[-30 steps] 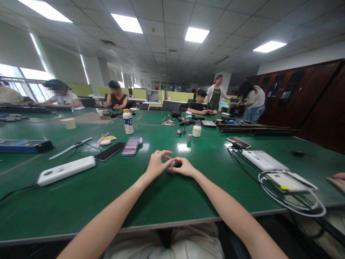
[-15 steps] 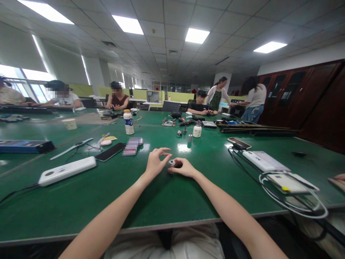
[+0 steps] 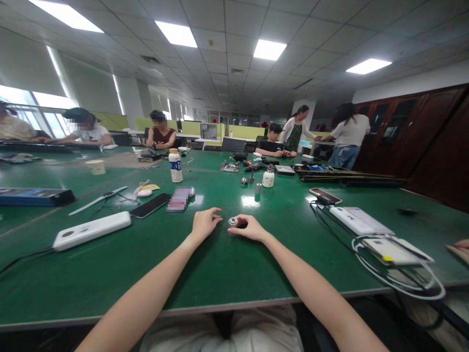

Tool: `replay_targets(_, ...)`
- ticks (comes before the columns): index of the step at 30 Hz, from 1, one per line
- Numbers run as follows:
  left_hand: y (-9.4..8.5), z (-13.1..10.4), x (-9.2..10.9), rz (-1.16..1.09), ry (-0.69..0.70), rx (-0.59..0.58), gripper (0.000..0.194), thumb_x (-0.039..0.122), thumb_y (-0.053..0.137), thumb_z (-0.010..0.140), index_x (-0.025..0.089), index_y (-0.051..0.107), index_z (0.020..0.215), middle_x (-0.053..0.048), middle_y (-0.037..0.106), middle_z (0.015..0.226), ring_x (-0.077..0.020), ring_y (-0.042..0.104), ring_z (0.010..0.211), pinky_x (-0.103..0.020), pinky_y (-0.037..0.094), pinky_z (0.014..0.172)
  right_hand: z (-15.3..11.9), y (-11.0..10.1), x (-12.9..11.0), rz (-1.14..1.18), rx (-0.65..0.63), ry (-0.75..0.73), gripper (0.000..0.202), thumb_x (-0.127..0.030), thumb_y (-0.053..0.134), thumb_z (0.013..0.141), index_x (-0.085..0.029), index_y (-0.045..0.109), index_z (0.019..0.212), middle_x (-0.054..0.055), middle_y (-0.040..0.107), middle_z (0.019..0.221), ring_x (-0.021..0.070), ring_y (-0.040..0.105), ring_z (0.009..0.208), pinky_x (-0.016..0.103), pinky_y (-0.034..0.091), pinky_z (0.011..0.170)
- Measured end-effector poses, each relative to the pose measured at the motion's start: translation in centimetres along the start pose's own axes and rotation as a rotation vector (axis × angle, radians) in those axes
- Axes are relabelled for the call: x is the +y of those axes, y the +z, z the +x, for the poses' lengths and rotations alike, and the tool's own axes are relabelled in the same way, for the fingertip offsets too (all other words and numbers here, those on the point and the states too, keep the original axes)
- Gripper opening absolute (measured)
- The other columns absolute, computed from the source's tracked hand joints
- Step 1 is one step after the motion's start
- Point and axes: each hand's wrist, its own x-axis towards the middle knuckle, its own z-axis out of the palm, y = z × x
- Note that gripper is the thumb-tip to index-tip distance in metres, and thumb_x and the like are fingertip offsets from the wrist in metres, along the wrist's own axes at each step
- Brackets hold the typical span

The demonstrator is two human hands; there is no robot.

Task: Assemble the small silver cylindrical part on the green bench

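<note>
My right hand [image 3: 249, 228] grips a small silver metal cylinder [image 3: 232, 223] between thumb and fingers. The cylinder stands upright on the green table [image 3: 234, 274], its round top with dark spots facing up. To its left, my left hand [image 3: 205, 224] is apart from it, holding nothing, with thumb and fingers separated. Beyond the hands stand another small silver cylinder [image 3: 258, 189] and a white patterned bottle [image 3: 268, 178]. Small dark metal parts [image 3: 245, 181] lie beside them.
Left are a white power bank-like device [image 3: 91, 231], a black phone [image 3: 150, 205] and a labelled bottle [image 3: 176, 166]. On the right lie white devices with tangled cables [image 3: 361, 220] and another phone [image 3: 325, 195]. Another person's hand [image 3: 459, 249] rests at the right edge. Several people sit or stand farther back.
My left hand has drawn back to the left, away from the metal cylinder. My right hand keeps its hold on the cylinder in about the same place.
</note>
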Motion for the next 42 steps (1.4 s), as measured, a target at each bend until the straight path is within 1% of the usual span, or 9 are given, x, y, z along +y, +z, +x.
replay_targets(5, -0.3, -0.2, 2.5, -0.240, 0.114, 0.167, 0.027, 0.033, 0.064, 0.085, 0.023, 0.067, 0.109, -0.003, 0.078, 0.091, -0.0239, 0.072, 0.093, -0.036, 0.050, 0.089, 0.1, 0.0, 0.2, 0.002, -0.017, -0.002, 0.051, -0.051, 0.083, 0.061, -0.016, 0.069, 0.095, 0.006, 0.073, 0.089, 0.0214, 0.068, 0.083, 0.036, 0.054, 0.082)
replay_targets(9, -0.3, -1.0, 4.3, -0.207, 0.237, 0.127, 0.027, 0.028, 0.068, 0.082, 0.024, 0.067, 0.108, -0.002, 0.078, 0.085, -0.0252, 0.068, 0.094, -0.039, 0.047, 0.088, 0.2, 0.0, 0.3, 0.021, -0.023, -0.017, 0.049, -0.049, 0.084, 0.061, -0.015, 0.068, 0.092, 0.005, 0.073, 0.085, 0.0208, 0.068, 0.080, 0.036, 0.054, 0.080)
replay_targets(12, -0.3, -1.4, 4.7, -0.139, 0.260, 0.100, 0.026, 0.025, 0.067, 0.081, 0.024, 0.067, 0.108, -0.001, 0.078, 0.085, -0.0265, 0.066, 0.096, -0.041, 0.045, 0.087, 0.2, 0.0, 0.1, 0.019, -0.025, -0.022, 0.049, -0.050, 0.083, 0.062, -0.016, 0.067, 0.092, 0.004, 0.072, 0.082, 0.0199, 0.067, 0.077, 0.035, 0.053, 0.078)
replay_targets(21, -0.3, -1.5, 4.5, -0.252, 0.224, 0.032, 0.029, 0.030, 0.065, 0.082, 0.023, 0.065, 0.110, -0.003, 0.078, 0.090, -0.0255, 0.070, 0.096, -0.039, 0.049, 0.090, 0.0, -0.1, -0.3, -0.020, -0.032, -0.013, 0.046, -0.050, 0.082, 0.064, -0.016, 0.066, 0.091, 0.003, 0.071, 0.078, 0.0190, 0.066, 0.075, 0.034, 0.053, 0.076)
replay_targets(25, 0.0, -1.5, 4.5, -0.349, 0.185, -0.021, 0.034, 0.023, 0.063, 0.080, 0.022, 0.063, 0.113, -0.004, 0.078, 0.094, -0.0235, 0.071, 0.097, -0.037, 0.051, 0.091, 0.0, -0.1, -0.1, -0.029, -0.036, -0.031, 0.043, -0.049, 0.081, 0.065, -0.015, 0.066, 0.088, 0.004, 0.071, 0.080, 0.0193, 0.066, 0.077, 0.034, 0.053, 0.077)
replay_targets(29, -0.2, -1.6, 4.7, -0.288, 0.191, 0.021, 0.034, 0.027, 0.067, 0.077, 0.023, 0.065, 0.111, -0.004, 0.077, 0.101, -0.0254, 0.070, 0.100, -0.039, 0.050, 0.093, -0.1, 0.0, -0.2, -0.051, -0.040, -0.046, 0.045, -0.048, 0.079, 0.069, -0.015, 0.066, 0.097, 0.005, 0.072, 0.087, 0.0199, 0.067, 0.081, 0.034, 0.053, 0.079)
replay_targets(34, -0.8, -1.6, 4.8, -0.198, 0.138, 0.067, 0.037, 0.037, 0.074, 0.075, 0.023, 0.067, 0.109, -0.002, 0.079, 0.085, -0.0292, 0.068, 0.100, -0.045, 0.046, 0.096, -0.6, -0.3, -1.4, -0.335, -0.018, -0.051, 0.038, -0.048, 0.074, 0.075, -0.018, 0.070, 0.098, 0.006, 0.073, 0.091, 0.0217, 0.067, 0.085, 0.033, 0.050, 0.078)
replay_targets(37, -0.7, -1.5, 4.6, -0.281, 0.099, 0.030, 0.037, 0.034, 0.071, 0.075, 0.023, 0.066, 0.110, -0.002, 0.079, 0.085, -0.0279, 0.070, 0.098, -0.042, 0.048, 0.094, -0.9, -0.5, -2.2, -0.487, -0.014, -0.076, 0.033, -0.049, 0.072, 0.079, -0.021, 0.072, 0.096, 0.005, 0.074, 0.089, 0.0218, 0.067, 0.082, 0.031, 0.048, 0.074)
replay_targets(42, -0.4, -1.3, 4.5, -0.432, 0.074, -0.046, 0.039, 0.029, 0.068, 0.075, 0.021, 0.063, 0.113, -0.004, 0.079, 0.088, -0.0251, 0.073, 0.092, -0.039, 0.053, 0.091, -1.0, -0.5, -2.7, -0.565, -0.008, -0.086, 0.034, -0.051, 0.070, 0.080, -0.021, 0.074, 0.094, 0.006, 0.074, 0.086, 0.0229, 0.067, 0.078, 0.031, 0.048, 0.071)
